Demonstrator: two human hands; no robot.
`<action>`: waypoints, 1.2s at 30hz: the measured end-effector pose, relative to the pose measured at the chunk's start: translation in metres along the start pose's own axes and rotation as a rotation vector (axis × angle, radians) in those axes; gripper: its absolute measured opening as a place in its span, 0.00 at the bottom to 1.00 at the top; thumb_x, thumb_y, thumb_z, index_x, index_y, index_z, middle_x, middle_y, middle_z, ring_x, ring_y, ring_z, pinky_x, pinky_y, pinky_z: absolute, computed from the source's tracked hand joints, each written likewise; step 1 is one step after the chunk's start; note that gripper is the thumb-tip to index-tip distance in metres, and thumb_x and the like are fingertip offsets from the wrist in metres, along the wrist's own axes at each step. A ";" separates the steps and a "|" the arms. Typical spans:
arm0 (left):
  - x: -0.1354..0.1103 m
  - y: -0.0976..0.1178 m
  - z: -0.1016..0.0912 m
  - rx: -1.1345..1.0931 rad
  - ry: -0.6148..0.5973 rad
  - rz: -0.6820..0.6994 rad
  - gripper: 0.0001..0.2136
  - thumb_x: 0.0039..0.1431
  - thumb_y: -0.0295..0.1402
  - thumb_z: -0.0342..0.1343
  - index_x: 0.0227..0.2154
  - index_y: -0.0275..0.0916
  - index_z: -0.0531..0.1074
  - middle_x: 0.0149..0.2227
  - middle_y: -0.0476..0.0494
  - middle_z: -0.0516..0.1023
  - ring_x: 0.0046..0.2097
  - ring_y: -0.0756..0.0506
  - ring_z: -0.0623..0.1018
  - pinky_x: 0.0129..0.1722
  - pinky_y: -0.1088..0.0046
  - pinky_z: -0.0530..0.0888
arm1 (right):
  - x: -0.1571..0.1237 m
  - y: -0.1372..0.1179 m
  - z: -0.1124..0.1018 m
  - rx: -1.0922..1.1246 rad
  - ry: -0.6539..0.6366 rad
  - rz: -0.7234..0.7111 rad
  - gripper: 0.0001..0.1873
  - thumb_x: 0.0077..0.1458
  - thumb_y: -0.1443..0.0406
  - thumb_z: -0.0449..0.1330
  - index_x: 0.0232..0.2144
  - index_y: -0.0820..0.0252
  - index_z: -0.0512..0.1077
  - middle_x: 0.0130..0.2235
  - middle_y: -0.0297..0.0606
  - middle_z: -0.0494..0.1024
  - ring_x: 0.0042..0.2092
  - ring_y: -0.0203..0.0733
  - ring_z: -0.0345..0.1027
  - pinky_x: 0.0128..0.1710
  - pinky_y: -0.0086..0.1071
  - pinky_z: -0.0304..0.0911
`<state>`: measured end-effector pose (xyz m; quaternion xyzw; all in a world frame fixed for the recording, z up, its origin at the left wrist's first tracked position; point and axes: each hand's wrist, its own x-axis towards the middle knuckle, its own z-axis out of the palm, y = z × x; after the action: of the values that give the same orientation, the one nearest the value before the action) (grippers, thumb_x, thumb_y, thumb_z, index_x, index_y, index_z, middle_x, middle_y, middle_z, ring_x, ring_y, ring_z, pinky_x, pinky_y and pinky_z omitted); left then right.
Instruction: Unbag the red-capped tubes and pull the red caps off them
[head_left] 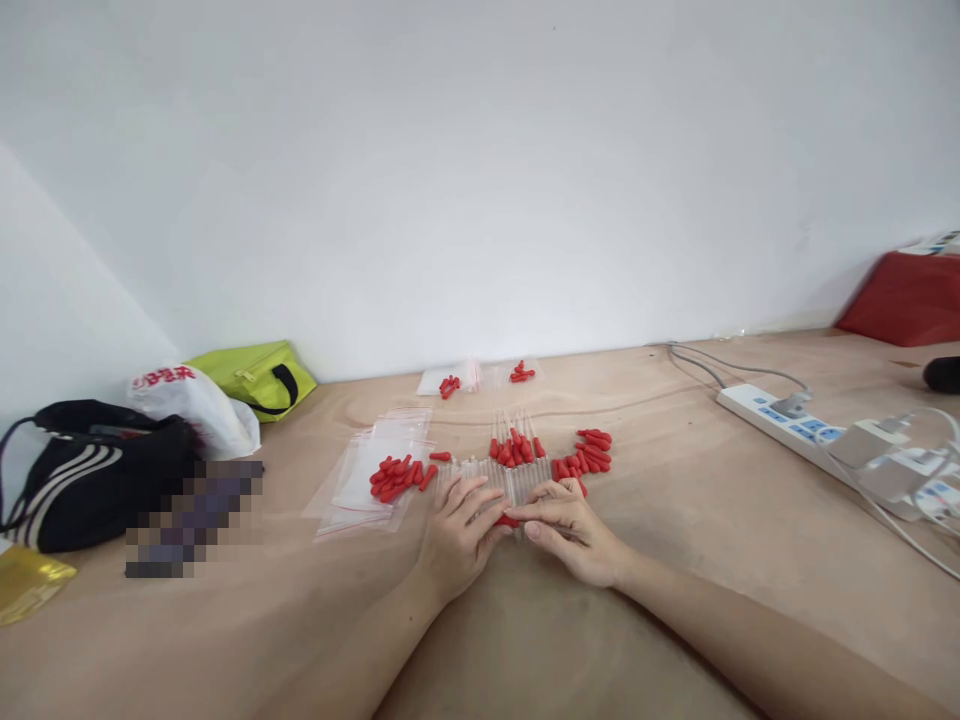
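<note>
My left hand (461, 530) and my right hand (571, 528) meet at the middle of the wooden table (675, 520), fingertips pinched together on a small red rubber cap (507, 520). Just beyond the fingers lies a row of clear droppers (517, 465), some with red caps on. A loose pile of red caps (399, 477) sits to the left on clear zip bags (367, 480). Another pile of red caps (592, 452) lies to the right, close to my right hand.
Filled small bags (480, 377) lie near the wall. At the left are a black striped bag (90, 475), a white plastic bag (199, 405) and a lime green pouch (255, 375). A white power strip (795, 425) with cables and adapters runs along the right; a red box (904, 300) stands behind it.
</note>
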<state>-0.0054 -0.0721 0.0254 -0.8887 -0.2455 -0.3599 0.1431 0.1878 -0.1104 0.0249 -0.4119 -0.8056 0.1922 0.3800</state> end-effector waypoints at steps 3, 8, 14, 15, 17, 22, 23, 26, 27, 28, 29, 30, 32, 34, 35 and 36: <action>-0.001 0.000 -0.002 -0.018 -0.007 -0.044 0.06 0.57 0.31 0.49 0.31 0.42 0.71 0.35 0.49 0.77 0.44 0.45 0.72 0.50 0.60 0.60 | -0.001 0.007 -0.003 0.028 0.065 0.012 0.12 0.55 0.58 0.51 0.36 0.50 0.73 0.29 0.33 0.76 0.37 0.38 0.64 0.41 0.38 0.51; -0.001 -0.001 -0.001 -0.019 0.003 -0.062 0.06 0.56 0.30 0.49 0.32 0.41 0.71 0.34 0.49 0.77 0.43 0.45 0.73 0.51 0.59 0.60 | -0.002 0.020 -0.003 -0.213 0.201 -0.108 0.09 0.54 0.60 0.54 0.32 0.52 0.74 0.25 0.33 0.74 0.33 0.37 0.62 0.43 0.40 0.46; -0.005 -0.003 -0.001 -0.074 -0.048 -0.027 0.08 0.59 0.30 0.46 0.32 0.42 0.71 0.35 0.49 0.77 0.43 0.47 0.73 0.51 0.62 0.59 | -0.001 0.016 0.005 -0.531 0.187 -0.264 0.10 0.55 0.64 0.51 0.29 0.55 0.72 0.21 0.31 0.68 0.31 0.36 0.57 0.44 0.40 0.43; -0.006 -0.003 -0.002 -0.088 -0.058 -0.017 0.08 0.59 0.30 0.46 0.32 0.42 0.71 0.35 0.50 0.78 0.42 0.47 0.73 0.51 0.62 0.59 | -0.002 0.015 0.005 -0.536 0.186 -0.279 0.10 0.55 0.64 0.51 0.28 0.56 0.71 0.20 0.31 0.68 0.30 0.35 0.56 0.44 0.40 0.42; -0.006 -0.002 -0.005 -0.119 -0.086 0.004 0.08 0.58 0.29 0.46 0.31 0.42 0.71 0.33 0.51 0.78 0.41 0.48 0.73 0.51 0.63 0.59 | -0.003 0.014 0.004 -0.534 0.191 -0.302 0.10 0.54 0.65 0.50 0.27 0.56 0.70 0.20 0.30 0.68 0.30 0.35 0.55 0.45 0.41 0.41; -0.004 0.002 -0.012 -0.184 -0.173 -0.031 0.10 0.58 0.28 0.44 0.28 0.42 0.70 0.29 0.51 0.77 0.37 0.49 0.74 0.52 0.62 0.56 | -0.005 0.013 0.004 -0.537 0.182 -0.299 0.11 0.55 0.64 0.49 0.27 0.55 0.70 0.19 0.30 0.67 0.29 0.35 0.55 0.45 0.41 0.42; -0.004 0.003 -0.013 -0.192 -0.186 -0.044 0.10 0.58 0.28 0.44 0.27 0.42 0.70 0.29 0.50 0.77 0.37 0.49 0.74 0.52 0.61 0.55 | -0.005 0.013 0.004 -0.532 0.182 -0.300 0.11 0.55 0.64 0.49 0.27 0.55 0.70 0.19 0.30 0.66 0.29 0.35 0.54 0.45 0.41 0.42; -0.004 0.004 -0.013 -0.217 -0.196 -0.070 0.10 0.58 0.27 0.44 0.27 0.42 0.70 0.28 0.51 0.77 0.36 0.49 0.74 0.52 0.61 0.54 | -0.005 0.013 0.005 -0.510 0.176 -0.308 0.11 0.55 0.64 0.49 0.26 0.55 0.70 0.19 0.30 0.67 0.29 0.35 0.54 0.45 0.41 0.42; -0.006 0.003 -0.013 -0.223 -0.198 -0.073 0.11 0.58 0.27 0.44 0.27 0.42 0.70 0.28 0.51 0.77 0.36 0.49 0.74 0.51 0.61 0.54 | -0.005 0.014 0.004 -0.502 0.174 -0.311 0.11 0.55 0.65 0.49 0.26 0.55 0.70 0.19 0.30 0.67 0.29 0.35 0.55 0.46 0.41 0.42; -0.008 0.001 -0.013 -0.223 -0.193 -0.082 0.11 0.58 0.27 0.43 0.26 0.42 0.70 0.28 0.51 0.77 0.36 0.49 0.74 0.51 0.61 0.55 | -0.006 0.015 0.003 -0.495 0.177 -0.310 0.11 0.55 0.65 0.49 0.26 0.55 0.70 0.19 0.30 0.67 0.29 0.35 0.55 0.46 0.42 0.42; -0.010 -0.002 -0.013 -0.212 -0.180 -0.099 0.11 0.58 0.27 0.43 0.26 0.42 0.70 0.28 0.51 0.77 0.36 0.49 0.74 0.50 0.61 0.55 | -0.007 0.016 0.001 -0.490 0.183 -0.297 0.12 0.55 0.65 0.48 0.26 0.55 0.70 0.19 0.31 0.67 0.29 0.36 0.55 0.46 0.42 0.42; -0.013 -0.006 -0.013 -0.192 -0.166 -0.119 0.11 0.58 0.28 0.43 0.26 0.42 0.70 0.28 0.50 0.77 0.36 0.48 0.74 0.50 0.61 0.56 | -0.008 0.017 -0.001 -0.488 0.191 -0.275 0.12 0.55 0.66 0.48 0.26 0.55 0.70 0.19 0.31 0.67 0.30 0.36 0.56 0.45 0.42 0.43; -0.020 -0.013 -0.014 -0.133 -0.135 -0.166 0.11 0.58 0.30 0.44 0.27 0.42 0.70 0.29 0.48 0.77 0.37 0.47 0.74 0.48 0.61 0.59 | -0.011 0.020 -0.006 -0.492 0.213 -0.215 0.12 0.55 0.66 0.48 0.27 0.55 0.72 0.20 0.32 0.67 0.30 0.36 0.57 0.45 0.41 0.43; -0.024 -0.020 -0.014 -0.083 -0.099 -0.214 0.10 0.58 0.31 0.45 0.30 0.42 0.71 0.31 0.46 0.75 0.37 0.47 0.73 0.43 0.65 0.64 | -0.012 0.023 -0.008 -0.499 0.240 -0.177 0.11 0.55 0.65 0.49 0.31 0.54 0.72 0.21 0.32 0.68 0.30 0.36 0.58 0.44 0.40 0.44; -0.026 -0.022 -0.013 -0.064 -0.072 -0.249 0.10 0.58 0.32 0.45 0.32 0.42 0.71 0.32 0.45 0.74 0.37 0.47 0.73 0.40 0.67 0.66 | -0.012 0.023 -0.008 -0.506 0.256 -0.167 0.11 0.54 0.65 0.50 0.33 0.54 0.73 0.22 0.32 0.69 0.30 0.36 0.58 0.44 0.40 0.44; -0.026 -0.025 -0.012 -0.043 -0.030 -0.294 0.10 0.58 0.32 0.44 0.34 0.41 0.71 0.32 0.44 0.73 0.35 0.47 0.72 0.37 0.70 0.68 | -0.012 0.024 -0.008 -0.513 0.272 -0.157 0.11 0.54 0.66 0.50 0.36 0.54 0.72 0.22 0.32 0.69 0.30 0.35 0.59 0.43 0.39 0.45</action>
<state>-0.0415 -0.0652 0.0171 -0.8513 -0.3673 -0.3689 0.0660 0.2105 -0.1058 0.0098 -0.4528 -0.7989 -0.1048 0.3818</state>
